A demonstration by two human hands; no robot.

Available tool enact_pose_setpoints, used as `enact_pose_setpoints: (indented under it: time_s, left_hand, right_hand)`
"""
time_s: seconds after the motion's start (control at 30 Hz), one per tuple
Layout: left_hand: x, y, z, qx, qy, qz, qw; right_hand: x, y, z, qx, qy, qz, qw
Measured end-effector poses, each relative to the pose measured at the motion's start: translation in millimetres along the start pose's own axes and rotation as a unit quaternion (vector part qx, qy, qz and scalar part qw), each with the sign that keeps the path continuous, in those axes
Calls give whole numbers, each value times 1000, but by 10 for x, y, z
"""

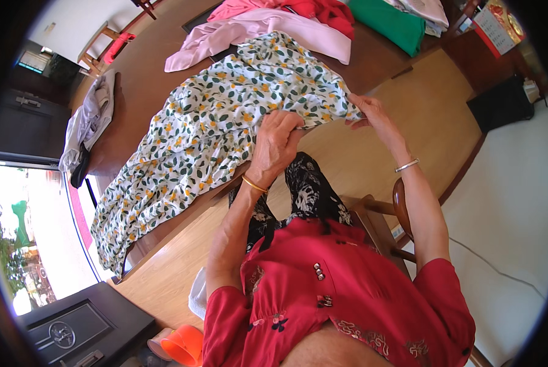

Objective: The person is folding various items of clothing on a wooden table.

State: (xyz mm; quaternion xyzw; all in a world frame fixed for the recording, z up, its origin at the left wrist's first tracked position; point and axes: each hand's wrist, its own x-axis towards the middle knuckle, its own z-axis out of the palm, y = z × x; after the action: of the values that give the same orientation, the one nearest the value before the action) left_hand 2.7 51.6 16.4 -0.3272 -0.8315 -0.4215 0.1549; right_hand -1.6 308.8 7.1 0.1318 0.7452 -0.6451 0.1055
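Observation:
A white cloth garment [209, 110] printed with yellow fruit and green leaves lies spread and rumpled over the brown table [365, 69]. Its lower left end hangs at the table's front corner. My left hand [278, 142], with a gold bangle at the wrist, is closed on the near edge of this cloth. To its right, my right hand [369, 112] pinches the cloth's right-hand corner between thumb and fingers, drawing it out past the table edge. A silver bangle circles that wrist. Part of the cloth's edge is hidden behind my left hand.
Pink clothing [260, 30], red clothing [333, 18] and a folded green cloth [388, 25] lie along the far side. Grey clothes [90, 114] rest at the table's left end. A wooden chair [379, 220] stands by my right side, and a dark door [86, 325] at lower left.

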Motion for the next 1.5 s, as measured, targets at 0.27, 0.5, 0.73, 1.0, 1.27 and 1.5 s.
enact_pose_setpoints:
  time_s: [0.27,0.5,0.73,1.0,1.27,1.5]
  left_hand:
    - [-2,0,8,-37,-1,24,999]
    - [-160,72,-87,-1,-38,67,997]
    - [-211,223,-302,-61,-58,45,995]
    - [-102,101,-539,-232,-4,-373,898]
    - [-258,-163,-777,-157,77,-351,920]
    - [-677,-874,-1870,333,123,-174,918]
  right_hand:
    - [56,-22,-25,83,103,-98,986]
    - [-397,-362,96,47,-15,-113,992]
    - [-917,-563,343,279,55,-80,955]
    - [-190,-1115,824,235,-58,-171,955]
    - [439,-577,369,-112,140,-243,953]
    - [487,-662,637,-420,117,-304,847]
